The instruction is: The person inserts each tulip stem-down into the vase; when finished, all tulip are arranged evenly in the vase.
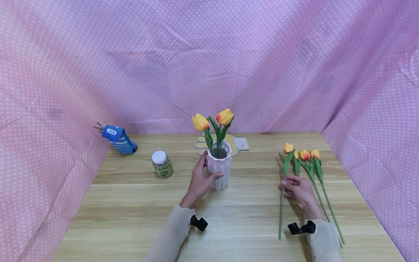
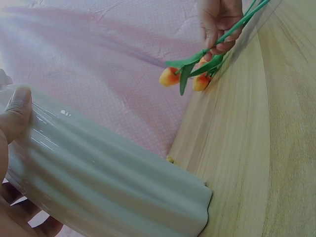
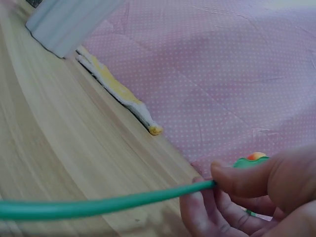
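Note:
A white fluted vase point(image 1: 218, 171) stands upright on the table with two yellow-orange tulips point(image 1: 224, 117) in it. My left hand point(image 1: 201, 181) grips the vase from its left side, thumb across the front; the left wrist view shows the thumb on the glossy wall point(image 2: 98, 153). Over at the right, my right hand point(image 1: 299, 191) pinches the green stem of one tulip point(image 1: 288, 148) between thumb and fingers. In the right wrist view that stem point(image 3: 108, 203) runs leftward from the fingertips. Several more tulips point(image 1: 315, 154) lie just beside and beneath this hand.
A white-lidded jar point(image 1: 162, 165) stands left of the vase. Farther back at the left is a blue pouch point(image 1: 120, 141) with a metal tool's tip sticking out. A yellow and white glove point(image 1: 240, 143) lies behind the vase. Pink dotted cloth point(image 1: 209, 65) hangs around the wooden table point(image 1: 131, 218).

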A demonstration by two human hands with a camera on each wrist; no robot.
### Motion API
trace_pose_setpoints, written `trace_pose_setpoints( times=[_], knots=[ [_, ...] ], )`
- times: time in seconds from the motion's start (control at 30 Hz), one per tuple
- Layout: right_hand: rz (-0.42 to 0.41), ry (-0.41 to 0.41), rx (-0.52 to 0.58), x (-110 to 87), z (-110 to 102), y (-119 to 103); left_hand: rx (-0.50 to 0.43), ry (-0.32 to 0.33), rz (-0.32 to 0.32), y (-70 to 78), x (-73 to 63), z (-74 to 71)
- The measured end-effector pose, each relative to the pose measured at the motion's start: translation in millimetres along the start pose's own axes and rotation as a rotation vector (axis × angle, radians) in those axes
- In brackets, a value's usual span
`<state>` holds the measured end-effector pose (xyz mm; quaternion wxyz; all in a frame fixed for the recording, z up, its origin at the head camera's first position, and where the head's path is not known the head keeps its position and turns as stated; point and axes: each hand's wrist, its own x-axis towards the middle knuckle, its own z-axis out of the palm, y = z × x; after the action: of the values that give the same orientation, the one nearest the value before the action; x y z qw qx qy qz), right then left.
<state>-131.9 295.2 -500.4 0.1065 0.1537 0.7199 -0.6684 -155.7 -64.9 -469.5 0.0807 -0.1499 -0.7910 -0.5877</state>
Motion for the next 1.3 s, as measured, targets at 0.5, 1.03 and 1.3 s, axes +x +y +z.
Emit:
trace_pose_setpoints(
  times=[0.5,1.03,1.3],
  knots=[
    [-0.088,-0.132,0.403,-2.0,-0.8,-0.3,0.005,-0.004,-0.015,1.3,0.5,0.0],
    [-0.174,-0.175,0.530,-0.5,1.6,3.5,0.016,-0.007,-0.007,0.6,-0.1,0.0],
    [-0.182,-0.129,0.602,-2.9,4.0,1.4,0.023,-0.005,-0.009,0.7,-0.2,0.2]
  ],
)
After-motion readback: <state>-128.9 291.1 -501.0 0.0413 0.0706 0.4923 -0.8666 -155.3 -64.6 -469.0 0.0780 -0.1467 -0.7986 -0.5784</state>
